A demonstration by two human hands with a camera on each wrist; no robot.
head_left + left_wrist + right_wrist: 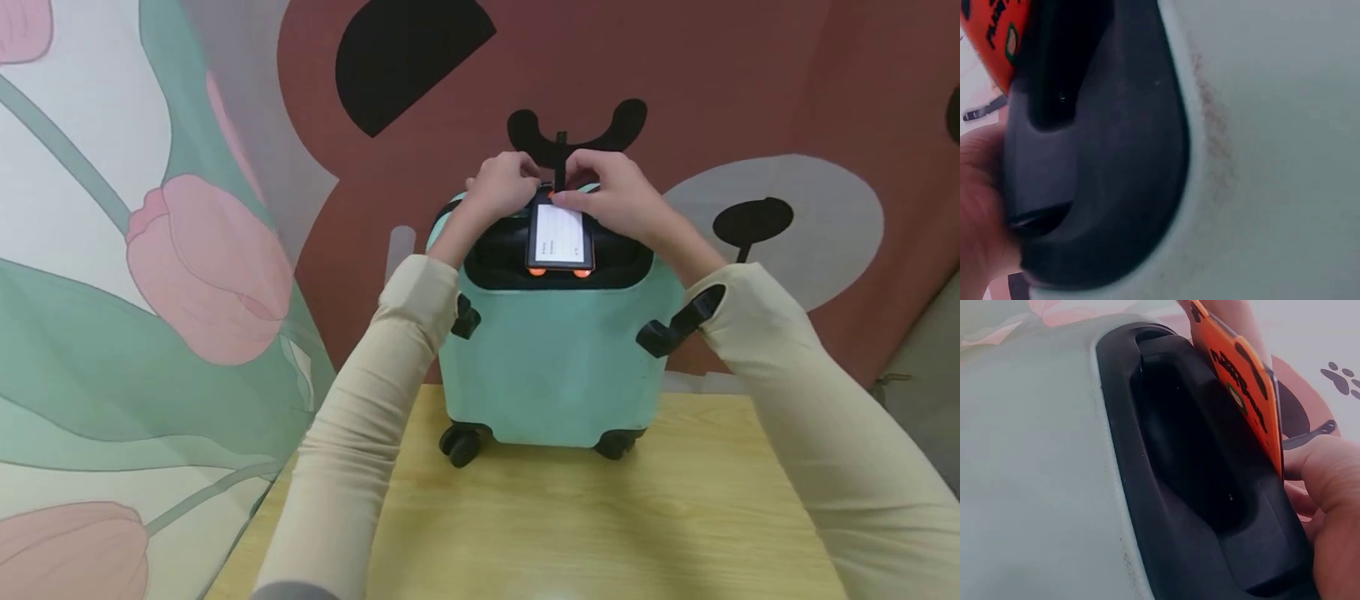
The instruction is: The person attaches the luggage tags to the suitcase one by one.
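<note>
**Ana:** Left hand (501, 185) first: it sits at about eleven o'clock on top of the mint suitcase (553, 358), fingers curled in by the black strap (559, 163) of the luggage tag (559, 237). From the head view it seems to pinch that strap, though the fingertips are hidden, so I would not swear to it.

**Ben:** And the tag itself?

**Ana:** It lies flat on the dark recessed handle (555, 258) at the top middle, white card up, orange edge toward the wearer. In the right wrist view the orange back (1238, 384) stands tilted over the recess.

**Ben:** Right hand (611, 196)?

**Ana:** At one o'clock, fingers bent and pinching the top of the tag where the strap joins it.

**Ben:** What could go wrong?

**Ana:** My guess is that the strap slips from either pinch, and the tag drops into the handle recess or slides off the rounded top. Also, the suitcase stands on wheels (461, 444) near the far edge of the table (570, 533). A firm downward or forward push from both hands could roll it toward twelve o'clock, against the painted wall (712, 75).
</note>
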